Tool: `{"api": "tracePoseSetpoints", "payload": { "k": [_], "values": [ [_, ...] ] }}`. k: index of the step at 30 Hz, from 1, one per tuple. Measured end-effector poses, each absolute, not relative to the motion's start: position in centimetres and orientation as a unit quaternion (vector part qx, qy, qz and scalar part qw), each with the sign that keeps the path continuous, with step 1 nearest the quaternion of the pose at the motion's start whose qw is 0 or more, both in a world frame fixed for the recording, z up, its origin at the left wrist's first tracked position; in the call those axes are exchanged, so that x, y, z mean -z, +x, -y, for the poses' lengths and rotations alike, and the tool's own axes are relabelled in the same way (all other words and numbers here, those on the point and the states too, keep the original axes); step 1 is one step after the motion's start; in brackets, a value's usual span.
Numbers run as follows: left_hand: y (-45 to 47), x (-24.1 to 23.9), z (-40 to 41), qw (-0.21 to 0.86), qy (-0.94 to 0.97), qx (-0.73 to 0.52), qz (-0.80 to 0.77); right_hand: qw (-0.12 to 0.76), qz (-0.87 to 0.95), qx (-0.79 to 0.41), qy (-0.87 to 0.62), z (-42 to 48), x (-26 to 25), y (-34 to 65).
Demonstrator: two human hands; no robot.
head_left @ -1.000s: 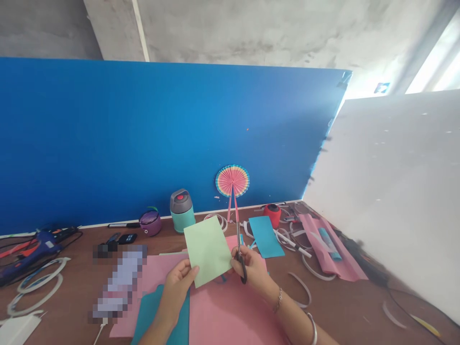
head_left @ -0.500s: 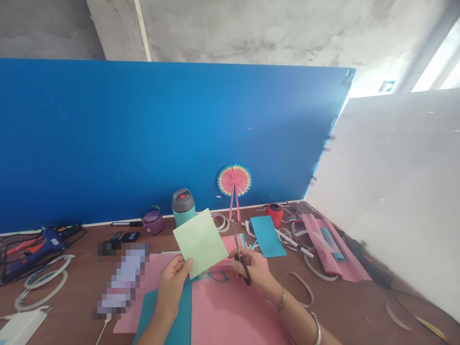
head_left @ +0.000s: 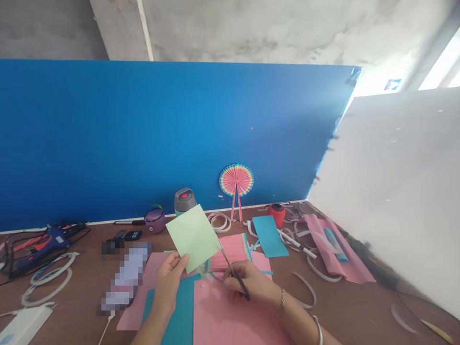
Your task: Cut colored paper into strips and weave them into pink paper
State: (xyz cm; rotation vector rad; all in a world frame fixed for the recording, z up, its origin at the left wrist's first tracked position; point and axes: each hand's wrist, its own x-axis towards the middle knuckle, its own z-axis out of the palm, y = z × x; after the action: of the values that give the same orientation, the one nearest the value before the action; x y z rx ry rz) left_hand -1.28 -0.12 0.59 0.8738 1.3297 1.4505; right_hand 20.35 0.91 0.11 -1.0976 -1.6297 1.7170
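Pinched at its lower left corner, a pale green sheet of paper (head_left: 194,237) is held up tilted by my left hand (head_left: 168,278). My right hand (head_left: 249,285) grips a pair of black-handled scissors (head_left: 239,280), whose blades point up and left to the sheet's right corner. Whether the blades touch the paper I cannot tell. Below both hands lie large pink paper (head_left: 233,316) and teal paper (head_left: 178,311). Just behind the scissors rests a pleated pink strip (head_left: 232,249) with blue and yellow edges.
A round folded paper fan (head_left: 236,180) leans on the blue partition (head_left: 143,134). A bottle (head_left: 185,199), purple pot (head_left: 155,220), red cylinder (head_left: 276,215) and teal card (head_left: 269,235) stand or lie behind. Left are a glue gun (head_left: 39,249) and a blurred-out phone (head_left: 127,278).
The scissors have tipped left and come down, bringing their blades to the green sheet's right corner. The green sheet has shifted slightly left, and more of the pleated pink strip shows.
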Motion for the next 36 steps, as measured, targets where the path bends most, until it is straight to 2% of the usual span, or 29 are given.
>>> {"api": "tracePoseSetpoints", "payload": {
  "k": [15,36],
  "values": [
    [-0.8,-0.9,0.4,0.489,0.363,-0.579,-0.542,0.289,0.599,-0.62,-0.415,-1.1,1.3,20.2],
    [-1.3,0.2,-0.1,0.507,0.357,-0.575,-0.533,0.266,0.605,-0.611,-0.437,-1.3,1.4,20.3]
  ]
}}
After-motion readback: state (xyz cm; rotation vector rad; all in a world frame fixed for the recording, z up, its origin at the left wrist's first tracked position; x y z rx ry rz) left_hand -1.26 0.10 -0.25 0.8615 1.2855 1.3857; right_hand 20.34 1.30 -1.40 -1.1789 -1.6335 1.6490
